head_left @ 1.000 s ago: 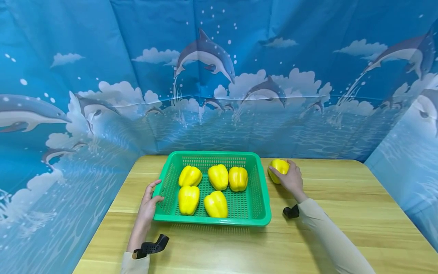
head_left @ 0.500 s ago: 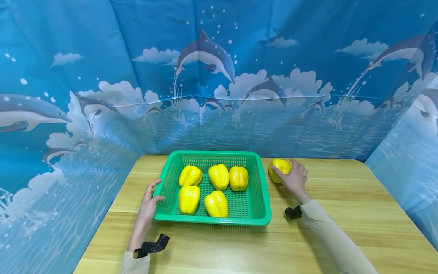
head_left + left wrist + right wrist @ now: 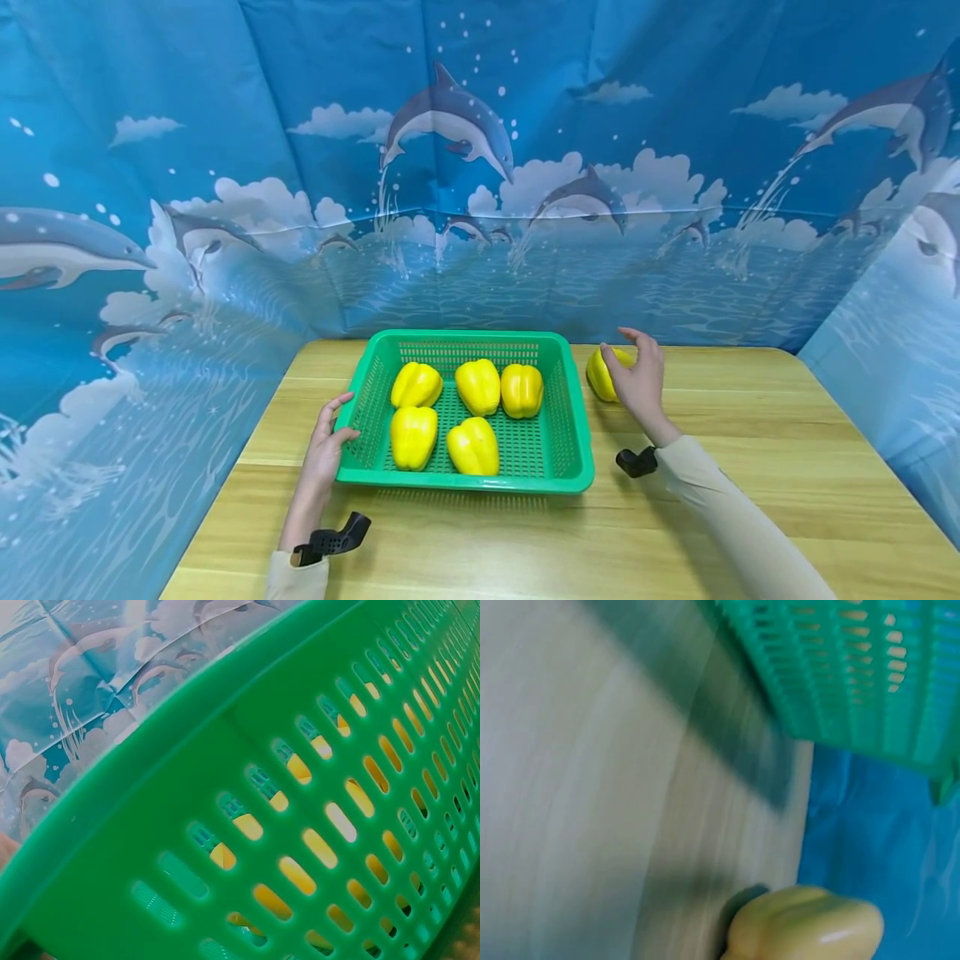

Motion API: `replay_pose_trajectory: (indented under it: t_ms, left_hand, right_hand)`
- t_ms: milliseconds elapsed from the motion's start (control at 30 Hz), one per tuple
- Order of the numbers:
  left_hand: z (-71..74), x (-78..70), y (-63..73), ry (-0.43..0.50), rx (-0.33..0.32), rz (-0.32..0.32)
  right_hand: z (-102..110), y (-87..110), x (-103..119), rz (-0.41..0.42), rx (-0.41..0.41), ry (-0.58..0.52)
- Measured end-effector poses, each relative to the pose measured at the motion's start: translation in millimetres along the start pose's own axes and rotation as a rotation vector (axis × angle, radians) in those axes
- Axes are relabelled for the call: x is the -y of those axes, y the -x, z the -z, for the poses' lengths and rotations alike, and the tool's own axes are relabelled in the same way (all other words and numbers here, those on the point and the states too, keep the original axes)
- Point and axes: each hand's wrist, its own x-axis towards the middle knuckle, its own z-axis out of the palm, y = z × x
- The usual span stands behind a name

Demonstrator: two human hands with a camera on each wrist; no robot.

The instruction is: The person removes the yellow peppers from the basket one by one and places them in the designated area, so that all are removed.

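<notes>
My left hand point(image 3: 324, 446) holds the left rim of a green plastic basket point(image 3: 480, 485), with the thumb on the rim and the fingers along the side. Several yellow bell peppers point(image 3: 412, 437) lie in the basket. To the right of it, another yellow bell pepper point(image 3: 601, 379) rests on the table near the back edge. Just over that pepper is my right hand point(image 3: 640, 383), thumb and fingers spread apart, partly covering it in the head view. The right wrist view shows the same pepper point(image 3: 806, 926) with no fingers around it.
The wooden table point(image 3: 750, 467) ends at a blue dolphin-printed curtain point(image 3: 480, 275) behind and at the sides. In the left wrist view the slotted basket wall point(image 3: 247, 795) fills most of the picture.
My right hand shifted slightly right, then lifted and moved back left over the lone pepper, its fingers spread. The pepper stays about where it was. My left hand and the basket are still.
</notes>
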Motion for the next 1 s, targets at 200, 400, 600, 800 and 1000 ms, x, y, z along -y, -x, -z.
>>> replay_pose_trajectory:
  t_ms: [200, 400, 600, 800, 1000]
  left_hand:
    - [0.2, -0.3, 0.3, 0.000, 0.002, -0.001]
    - [0.3, -1.0, 0.1, 0.009, 0.002, 0.007]
    - [0.0, -0.3, -0.7, 0.020, 0.004, 0.012]
    - [0.0, -0.5, -0.3, 0.018, 0.002, 0.012]
    - [0.9, -0.4, -0.3, 0.012, 0.006, -0.003]
  right_hand:
    - [-3, 3.0, 22, 0.040, -0.015, -0.123]
    - [-1, 9.1, 61, 0.104, -0.014, -0.240]
    - [4, 14.8, 103, 0.214, 0.009, -0.283]
    - [4, 14.5, 122, 0.210, 0.112, -0.269]
    - [-7, 4.9, 113, 0.220, 0.264, -0.224]
